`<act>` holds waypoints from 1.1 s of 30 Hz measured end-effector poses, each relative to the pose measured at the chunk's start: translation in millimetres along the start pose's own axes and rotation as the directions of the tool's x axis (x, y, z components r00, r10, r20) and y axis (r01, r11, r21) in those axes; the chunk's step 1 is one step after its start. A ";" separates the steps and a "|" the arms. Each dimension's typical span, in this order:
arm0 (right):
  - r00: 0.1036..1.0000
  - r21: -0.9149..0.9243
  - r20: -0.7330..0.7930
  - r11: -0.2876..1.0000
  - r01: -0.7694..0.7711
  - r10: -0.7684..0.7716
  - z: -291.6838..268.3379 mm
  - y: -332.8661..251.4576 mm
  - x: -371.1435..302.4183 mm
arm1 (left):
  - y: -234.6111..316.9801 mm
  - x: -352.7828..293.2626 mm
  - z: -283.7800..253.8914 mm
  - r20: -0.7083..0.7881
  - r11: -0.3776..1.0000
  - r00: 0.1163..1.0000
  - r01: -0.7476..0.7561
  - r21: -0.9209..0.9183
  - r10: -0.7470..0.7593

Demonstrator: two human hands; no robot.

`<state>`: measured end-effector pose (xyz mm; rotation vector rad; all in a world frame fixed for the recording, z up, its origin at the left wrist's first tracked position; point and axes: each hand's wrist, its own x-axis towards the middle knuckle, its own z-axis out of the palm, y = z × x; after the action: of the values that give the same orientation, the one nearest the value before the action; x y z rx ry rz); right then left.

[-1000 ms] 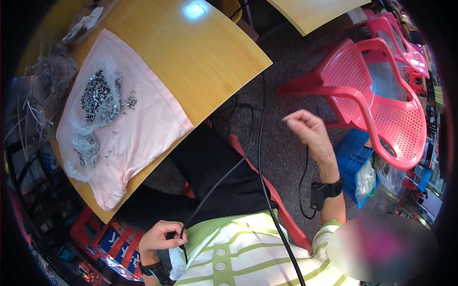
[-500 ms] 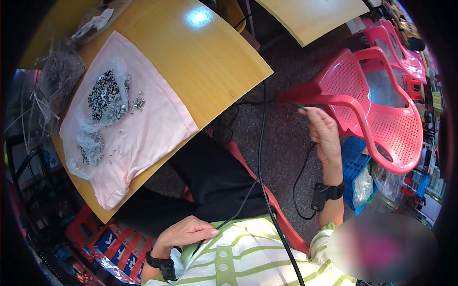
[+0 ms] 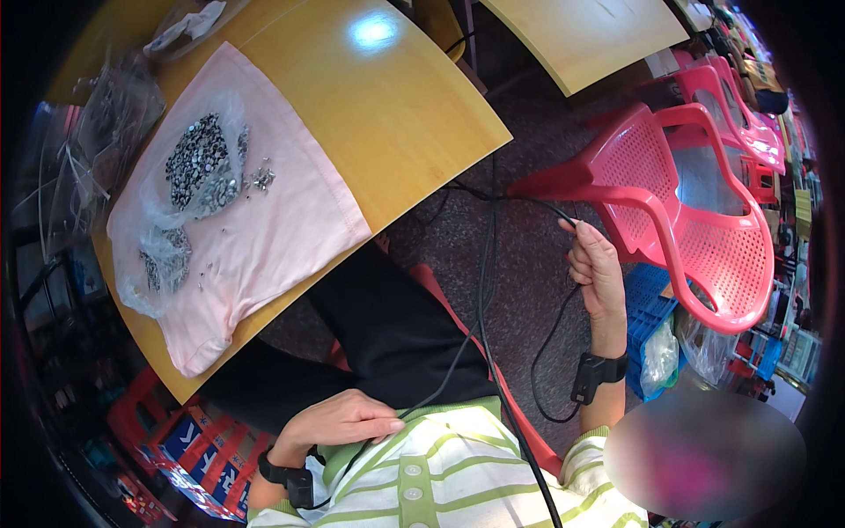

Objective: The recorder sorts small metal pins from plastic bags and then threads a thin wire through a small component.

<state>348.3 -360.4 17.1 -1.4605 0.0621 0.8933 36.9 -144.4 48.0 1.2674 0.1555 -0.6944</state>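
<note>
My right hand (image 3: 597, 264) is raised beside the pink plastic armchair, thumb and fingers closed on a thin black cable (image 3: 528, 201). From there the cable runs left toward the table's corner, and a loop of it hangs below the hand. My left hand (image 3: 348, 419) rests at my waist, its fingers closed around another stretch of thin black cable (image 3: 447, 378). A thicker black cable (image 3: 483, 299) passes down between my hands and over my striped shirt. Both wrists wear black bands with small boxes. The cable ends cannot be made out.
On the wooden table (image 3: 400, 114) lies a pink cloth (image 3: 295, 198) carrying a clear bag of small metal pieces (image 3: 195, 163) and several loose ones. The pink armchair (image 3: 651, 198) and a blue crate (image 3: 647, 308) stand at right. A striped box (image 3: 198, 458) sits lower left.
The cable between the table corner and my right hand has risen and straightened. My right hand is slightly lower in view; my left hand stays at my waist.
</note>
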 end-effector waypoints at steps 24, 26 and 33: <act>0.875 -0.853 0.472 0.304 0.424 0.106 37.3 20.3 -5.3 | 21.2 108.9 29.7 0.361 0.906 0.836 -0.419 -0.065 0.413; 0.818 -0.798 0.575 0.208 0.565 -0.016 38.1 34.7 1.2 | 19.4 111.7 39.3 0.463 0.931 0.830 -0.364 0.023 0.313; 0.576 -0.566 0.817 -0.183 0.804 0.003 98.7 123.4 64.7 | 9.7 125.5 65.9 0.534 0.937 0.836 -0.279 0.213 0.127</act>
<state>278.1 -261.2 -102.8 -2.1134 -2.0195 0.6021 124.0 -252.4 17.4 1.2994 -0.5358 -0.8646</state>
